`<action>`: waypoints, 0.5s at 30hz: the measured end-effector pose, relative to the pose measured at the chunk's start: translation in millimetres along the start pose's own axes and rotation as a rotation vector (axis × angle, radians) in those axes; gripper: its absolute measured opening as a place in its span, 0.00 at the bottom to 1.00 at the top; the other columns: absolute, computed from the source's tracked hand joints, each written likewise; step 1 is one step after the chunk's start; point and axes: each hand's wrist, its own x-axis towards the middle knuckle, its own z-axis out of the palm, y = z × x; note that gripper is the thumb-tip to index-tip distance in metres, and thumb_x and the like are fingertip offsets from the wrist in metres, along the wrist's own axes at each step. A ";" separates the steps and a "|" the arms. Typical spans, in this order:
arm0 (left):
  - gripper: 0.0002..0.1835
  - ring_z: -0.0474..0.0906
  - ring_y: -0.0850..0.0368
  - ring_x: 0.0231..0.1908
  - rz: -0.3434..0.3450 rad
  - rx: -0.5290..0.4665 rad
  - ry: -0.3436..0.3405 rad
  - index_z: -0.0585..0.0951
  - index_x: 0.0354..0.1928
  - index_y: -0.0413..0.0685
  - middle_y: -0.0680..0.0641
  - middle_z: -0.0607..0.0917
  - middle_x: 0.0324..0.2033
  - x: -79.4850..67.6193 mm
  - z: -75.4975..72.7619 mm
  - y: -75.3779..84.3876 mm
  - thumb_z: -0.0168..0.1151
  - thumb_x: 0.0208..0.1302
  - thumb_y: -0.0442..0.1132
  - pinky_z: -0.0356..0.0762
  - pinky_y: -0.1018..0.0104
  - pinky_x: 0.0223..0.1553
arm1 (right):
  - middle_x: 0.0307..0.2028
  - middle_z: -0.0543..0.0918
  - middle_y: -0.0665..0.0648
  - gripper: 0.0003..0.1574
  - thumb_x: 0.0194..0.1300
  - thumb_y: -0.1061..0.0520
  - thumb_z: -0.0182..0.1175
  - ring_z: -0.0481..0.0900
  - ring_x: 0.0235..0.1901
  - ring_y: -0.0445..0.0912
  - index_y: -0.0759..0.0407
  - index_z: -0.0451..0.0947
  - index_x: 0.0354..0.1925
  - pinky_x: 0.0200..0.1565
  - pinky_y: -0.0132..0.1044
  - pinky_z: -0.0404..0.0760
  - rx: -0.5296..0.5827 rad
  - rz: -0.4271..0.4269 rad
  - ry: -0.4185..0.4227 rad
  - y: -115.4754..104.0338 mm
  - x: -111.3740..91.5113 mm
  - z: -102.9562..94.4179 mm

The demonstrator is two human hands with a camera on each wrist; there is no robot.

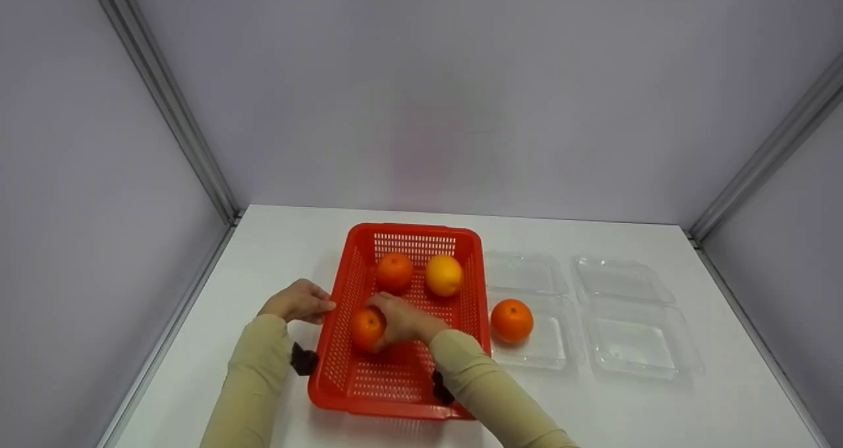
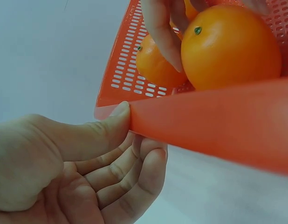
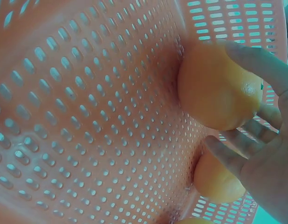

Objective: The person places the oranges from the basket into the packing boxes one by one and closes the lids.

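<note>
A red perforated basket (image 1: 395, 408) lies on the white table. My left hand (image 1: 299, 301) pinches its left rim between thumb and fingers, which the left wrist view shows close up at the rim (image 2: 214, 119). Inside the basket, my right hand (image 1: 400, 321) grips an orange (image 1: 366, 331) with thumb and fingers round its side; the right wrist view shows this orange (image 3: 214, 88) near the basket wall. Farther back in the basket sit another orange (image 1: 394, 272) and a yellow fruit (image 1: 444, 275).
Right of the basket lies an opened clear plastic clamshell box (image 1: 550, 342), with an orange (image 1: 512, 321) in its near half. A second opened clear box (image 1: 632, 349) is farther right. Pale panels (image 1: 421, 92) enclose the table at the back and sides.
</note>
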 end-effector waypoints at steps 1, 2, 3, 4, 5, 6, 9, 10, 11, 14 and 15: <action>0.15 0.77 0.59 0.25 -0.002 -0.003 0.002 0.75 0.45 0.26 0.44 0.79 0.29 0.1 0.1 0.0 0.57 0.62 0.32 0.80 0.63 0.37 | 0.52 0.71 0.51 0.43 0.42 0.53 0.74 0.71 0.52 0.46 0.55 0.66 0.57 0.54 0.39 0.71 -0.010 -0.011 -0.014 -0.8 0.0 0.1; 0.15 0.77 0.59 0.25 -0.001 -0.004 0.001 0.75 0.45 0.26 0.44 0.79 0.29 0.1 0.1 0.0 0.57 0.62 0.32 0.80 0.63 0.37 | 0.51 0.72 0.52 0.43 0.42 0.53 0.74 0.71 0.52 0.46 0.55 0.66 0.56 0.54 0.38 0.71 -0.021 -0.018 -0.028 -1.5 0.2 0.4; 0.15 0.77 0.59 0.25 0.000 -0.004 0.000 0.75 0.45 0.26 0.45 0.79 0.29 0.3 0.0 -0.1 0.57 0.62 0.32 0.80 0.62 0.37 | 0.51 0.73 0.52 0.43 0.42 0.53 0.74 0.71 0.52 0.46 0.55 0.66 0.56 0.54 0.38 0.71 -0.025 -0.020 -0.045 -2.2 0.2 0.7; 0.15 0.77 0.59 0.25 0.000 -0.005 -0.001 0.75 0.45 0.26 0.45 0.79 0.28 0.5 0.0 -0.2 0.57 0.62 0.32 0.80 0.62 0.37 | 0.51 0.73 0.52 0.43 0.42 0.53 0.74 0.71 0.52 0.46 0.55 0.66 0.56 0.54 0.38 0.70 -0.026 -0.014 -0.061 -3.0 0.2 1.1; 0.15 0.77 0.59 0.25 0.001 -0.006 -0.001 0.75 0.45 0.26 0.45 0.79 0.28 0.6 0.0 -0.3 0.57 0.62 0.32 0.80 0.63 0.37 | 0.51 0.73 0.52 0.44 0.42 0.53 0.74 0.71 0.53 0.46 0.54 0.66 0.56 0.55 0.38 0.70 -0.031 -0.008 -0.079 -3.9 0.1 1.3; 0.15 0.77 0.59 0.25 0.002 -0.008 -0.001 0.75 0.45 0.26 0.45 0.79 0.28 0.8 0.0 -0.4 0.57 0.62 0.32 0.80 0.63 0.37 | 0.52 0.73 0.52 0.45 0.42 0.53 0.74 0.70 0.53 0.46 0.54 0.65 0.57 0.55 0.39 0.70 -0.037 -0.003 -0.096 -4.6 0.3 1.7; 0.15 0.77 0.59 0.25 0.013 0.000 -0.009 0.75 0.45 0.25 0.45 0.79 0.28 1.0 0.2 -1.0 0.57 0.62 0.32 0.80 0.63 0.36 | 0.55 0.72 0.52 0.48 0.41 0.52 0.74 0.69 0.55 0.46 0.53 0.64 0.60 0.57 0.39 0.68 -0.057 0.011 -0.130 -5.8 1.0 3.4; 0.14 0.77 0.59 0.25 0.014 0.001 -0.010 0.75 0.45 0.25 0.46 0.79 0.27 1.1 0.2 -1.1 0.57 0.62 0.32 0.80 0.64 0.36 | 0.55 0.72 0.52 0.49 0.41 0.52 0.74 0.69 0.56 0.46 0.52 0.63 0.61 0.57 0.39 0.68 -0.063 0.013 -0.139 -5.9 1.1 3.8; 0.14 0.77 0.59 0.25 0.017 0.002 -0.012 0.76 0.45 0.25 0.46 0.79 0.27 1.0 0.2 -1.2 0.57 0.62 0.32 0.80 0.64 0.36 | 0.55 0.71 0.52 0.50 0.41 0.52 0.74 0.68 0.56 0.46 0.52 0.63 0.62 0.57 0.39 0.68 -0.069 0.012 -0.145 -5.7 1.2 4.3; 0.14 0.77 0.59 0.25 0.023 0.003 -0.016 0.76 0.45 0.25 0.46 0.79 0.27 0.9 -0.1 -1.3 0.56 0.62 0.32 0.80 0.65 0.35 | 0.55 0.72 0.53 0.51 0.41 0.53 0.75 0.68 0.56 0.46 0.53 0.63 0.62 0.57 0.38 0.68 -0.076 0.005 -0.152 -4.5 1.2 5.8; 0.14 0.77 0.59 0.25 0.025 0.002 -0.018 0.76 0.45 0.25 0.46 0.79 0.27 0.7 -0.3 -1.2 0.56 0.62 0.32 0.80 0.65 0.35 | 0.55 0.72 0.53 0.50 0.41 0.54 0.75 0.69 0.56 0.47 0.53 0.63 0.62 0.57 0.38 0.68 -0.071 0.006 -0.151 -4.1 1.0 6.0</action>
